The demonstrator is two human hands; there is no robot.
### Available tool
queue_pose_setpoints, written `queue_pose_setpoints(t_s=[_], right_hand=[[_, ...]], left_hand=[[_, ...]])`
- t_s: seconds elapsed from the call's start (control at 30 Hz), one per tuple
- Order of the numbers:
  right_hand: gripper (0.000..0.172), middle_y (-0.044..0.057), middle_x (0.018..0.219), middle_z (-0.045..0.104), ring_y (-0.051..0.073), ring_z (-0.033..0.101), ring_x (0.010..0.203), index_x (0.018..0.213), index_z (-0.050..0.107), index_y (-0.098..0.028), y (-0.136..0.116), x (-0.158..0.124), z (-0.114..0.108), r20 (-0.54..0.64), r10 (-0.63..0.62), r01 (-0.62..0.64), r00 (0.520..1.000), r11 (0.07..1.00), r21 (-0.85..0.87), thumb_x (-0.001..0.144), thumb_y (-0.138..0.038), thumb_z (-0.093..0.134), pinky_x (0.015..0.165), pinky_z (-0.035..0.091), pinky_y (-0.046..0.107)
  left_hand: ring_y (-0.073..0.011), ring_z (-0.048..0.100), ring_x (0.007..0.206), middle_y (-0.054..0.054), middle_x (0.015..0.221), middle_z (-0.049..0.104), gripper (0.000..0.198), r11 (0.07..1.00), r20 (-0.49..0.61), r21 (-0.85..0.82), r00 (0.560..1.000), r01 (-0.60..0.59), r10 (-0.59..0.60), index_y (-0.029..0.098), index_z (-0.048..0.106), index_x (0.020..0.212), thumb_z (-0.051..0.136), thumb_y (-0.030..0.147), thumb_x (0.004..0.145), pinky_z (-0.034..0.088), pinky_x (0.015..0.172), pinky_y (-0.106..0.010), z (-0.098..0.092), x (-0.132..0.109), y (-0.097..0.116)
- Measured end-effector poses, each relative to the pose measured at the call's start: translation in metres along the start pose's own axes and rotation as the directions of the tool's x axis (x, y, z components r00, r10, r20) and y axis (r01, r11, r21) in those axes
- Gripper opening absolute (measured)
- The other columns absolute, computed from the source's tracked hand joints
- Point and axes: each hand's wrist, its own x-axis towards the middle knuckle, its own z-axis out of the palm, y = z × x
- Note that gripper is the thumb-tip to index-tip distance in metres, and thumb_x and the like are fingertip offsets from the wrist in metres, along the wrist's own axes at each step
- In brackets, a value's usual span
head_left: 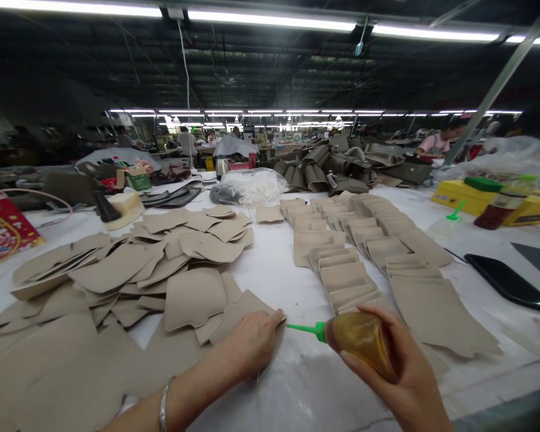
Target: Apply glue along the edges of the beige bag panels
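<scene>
My left hand [257, 343] is closed on the edge of a beige leather-like piece [247, 307] at the front of the table. In my right hand [407, 373] is a squeeze bottle [364, 342] of amber liquid, tilted on its side. Its thin green nozzle [303, 328] points left, with the tip right by the edge of the held piece; I cannot tell whether they touch. Loose beige pieces [117, 264] lie heaped around my left arm. Overlapping rows of similar pieces [344, 273] stretch away beyond the bottle.
A black phone [506, 282] lies at the right, with a clear green-tipped bottle [447, 225] and a yellow box [459, 197] behind it. A red patterned bag [6, 231] stands at the left. Farther back are plastic wrapping [252, 186] and piled dark bags [324, 165]. A person [436, 144] sits at far right.
</scene>
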Motion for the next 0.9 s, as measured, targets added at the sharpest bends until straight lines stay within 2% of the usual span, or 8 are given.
queue_pose_setpoints(t_s=[0.27, 0.4, 0.53, 0.6, 0.67, 0.73, 0.9], right_hand=[[0.048, 0.003, 0.111, 0.054, 0.02, 0.056, 0.1, 0.12, 0.045, -0.026, -0.002, 0.011, 0.018, 0.088, -0.125, 0.13, 0.988, 0.991, -0.045, 0.08, -0.037, 0.069, 0.089, 0.045, 0.026], [0.049, 0.004, 0.112, 0.053, 0.021, 0.054, 0.102, 0.121, 0.043, -0.026, -0.006, 0.011, 0.018, 0.136, -0.137, 0.146, 0.981, 0.987, -0.061, 0.08, -0.036, 0.07, 0.091, 0.044, 0.029], [0.048, 0.004, 0.111, 0.053, 0.022, 0.055, 0.099, 0.12, 0.044, -0.027, -0.01, 0.011, 0.016, 0.159, -0.11, 0.122, 0.981, 0.99, -0.065, 0.08, -0.037, 0.07, 0.087, 0.046, 0.031], [0.047, 0.004, 0.11, 0.054, 0.022, 0.055, 0.098, 0.12, 0.044, -0.027, -0.011, 0.013, 0.016, 0.151, -0.105, 0.115, 0.983, 0.991, -0.061, 0.081, -0.037, 0.069, 0.086, 0.046, 0.03], [0.046, 0.004, 0.11, 0.054, 0.021, 0.055, 0.098, 0.119, 0.044, -0.027, -0.011, 0.014, 0.018, 0.139, -0.109, 0.118, 0.984, 0.991, -0.061, 0.081, -0.037, 0.069, 0.086, 0.045, 0.03], [0.046, 0.003, 0.109, 0.054, 0.02, 0.055, 0.097, 0.12, 0.044, -0.027, -0.011, 0.014, 0.018, 0.144, -0.112, 0.122, 0.983, 0.991, -0.063, 0.082, -0.037, 0.068, 0.086, 0.045, 0.029], [0.045, 0.002, 0.108, 0.055, 0.019, 0.056, 0.096, 0.119, 0.045, -0.028, -0.009, 0.011, 0.018, 0.158, -0.09, 0.101, 0.983, 0.993, -0.064, 0.081, -0.039, 0.068, 0.084, 0.046, 0.028]], left_hand=[[-0.0238, 0.063, 0.088, -0.01, 0.102, 0.062, 0.051, 0.999, 0.021, -0.03, 1.0, 0.022, -0.021, 0.023, 0.039, 0.136, 0.027, 0.02, 0.088, 0.05, 0.081, -0.037, -0.002, -0.003, -0.002], [-0.0245, 0.063, 0.086, -0.01, 0.101, 0.062, 0.052, 1.0, 0.008, -0.019, 1.0, 0.015, -0.015, 0.023, 0.037, 0.138, 0.026, 0.02, 0.087, 0.05, 0.079, -0.038, 0.0, -0.005, -0.003], [-0.026, 0.061, 0.095, -0.012, 0.111, 0.06, 0.057, 0.998, -0.029, -0.056, 0.999, 0.029, -0.031, 0.018, 0.025, 0.143, 0.029, 0.02, 0.086, 0.048, 0.085, -0.04, 0.003, -0.008, -0.003], [-0.0256, 0.061, 0.095, -0.012, 0.109, 0.06, 0.055, 0.996, -0.042, -0.079, 0.998, 0.035, -0.038, 0.017, 0.03, 0.14, 0.031, 0.019, 0.086, 0.048, 0.085, -0.039, 0.003, -0.01, -0.002], [-0.0237, 0.062, 0.087, -0.008, 0.1, 0.061, 0.045, 0.996, -0.037, -0.075, 0.998, 0.037, -0.04, 0.022, 0.043, 0.129, 0.031, 0.019, 0.086, 0.048, 0.079, -0.036, 0.002, -0.012, 0.0], [-0.022, 0.062, 0.08, -0.005, 0.092, 0.06, 0.038, 0.998, -0.036, -0.058, 0.999, 0.037, -0.039, 0.027, 0.05, 0.119, 0.03, 0.02, 0.087, 0.048, 0.073, -0.034, 0.001, -0.012, 0.001], [-0.0207, 0.061, 0.078, -0.003, 0.088, 0.057, 0.04, 0.999, -0.062, -0.042, 0.998, 0.029, -0.031, 0.034, 0.049, 0.122, 0.03, 0.023, 0.089, 0.044, 0.069, -0.03, 0.002, -0.013, 0.001]])
